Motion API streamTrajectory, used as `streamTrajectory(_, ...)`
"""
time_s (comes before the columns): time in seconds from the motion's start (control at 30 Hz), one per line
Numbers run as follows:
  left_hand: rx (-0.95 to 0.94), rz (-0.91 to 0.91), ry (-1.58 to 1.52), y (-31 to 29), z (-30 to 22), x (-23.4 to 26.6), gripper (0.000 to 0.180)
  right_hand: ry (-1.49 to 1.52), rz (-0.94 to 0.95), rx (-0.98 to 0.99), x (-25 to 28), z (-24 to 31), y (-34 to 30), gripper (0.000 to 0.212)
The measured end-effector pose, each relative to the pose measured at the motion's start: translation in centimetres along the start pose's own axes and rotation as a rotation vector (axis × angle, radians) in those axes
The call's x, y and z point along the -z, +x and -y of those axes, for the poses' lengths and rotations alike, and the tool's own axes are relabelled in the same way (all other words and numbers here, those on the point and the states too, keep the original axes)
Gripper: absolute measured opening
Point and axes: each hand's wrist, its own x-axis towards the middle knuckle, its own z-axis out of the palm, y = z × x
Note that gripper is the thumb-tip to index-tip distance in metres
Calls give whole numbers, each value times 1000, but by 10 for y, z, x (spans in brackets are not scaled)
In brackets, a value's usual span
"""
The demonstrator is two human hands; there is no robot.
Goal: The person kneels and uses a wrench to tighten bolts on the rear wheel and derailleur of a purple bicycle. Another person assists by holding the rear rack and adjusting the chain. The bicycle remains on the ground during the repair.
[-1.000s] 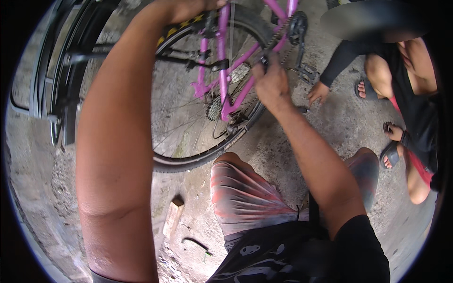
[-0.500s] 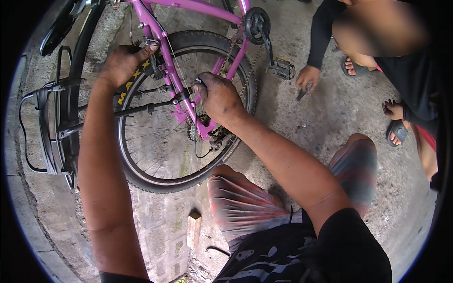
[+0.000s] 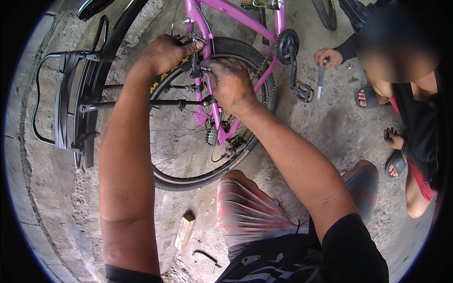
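The concrete floor spreads out under and around the hands. On it the pink bicycle stands directly at the hands, its frame running on beyond them and to their right. A co-worker in dark clothing and sandals is well to the right of the hands. The bicycle's rear wheel sits just under both hands and reaches from them back toward the person's knee. Left of the hands is a long black fender, with a rack whose bars run to the frame just below the right hand.

The left hand grasps the brake above the tyre, its thumb on a metal part. The right hand, close beside it, has its fingers curled in around a small dark piece next to the frame tube; its kind cannot be made out.

Right of the hands is the crankset, with a pedal on its arm. Nearer the person than the hands, a wooden block lies on the floor. Far right of the hands, the co-worker's hand holds a thin flat strip. A black curved piece lies beside the block, and the cassette is just below the right hand.
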Motion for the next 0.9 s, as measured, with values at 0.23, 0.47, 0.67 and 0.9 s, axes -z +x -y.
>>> streamTrajectory(0.23, -52, -93, -32, 2, 3, -6, 97, -56, 52, -15, 8, -3, -4, 33)
streamTrajectory(0.47, -78, -120, -52, 2, 4, -9, 95, -180, 85, 59, 14, 1, -3, 36)
streamTrajectory(0.67, -71, -141, -66, 1, 5, -12, 94, -421, 151, 342, 27, -4, 10, 38)
streamTrajectory(0.9, -81, -196, -88, 0, 7, -17, 93, -430, 191, 380, 27, -1, 12, 36)
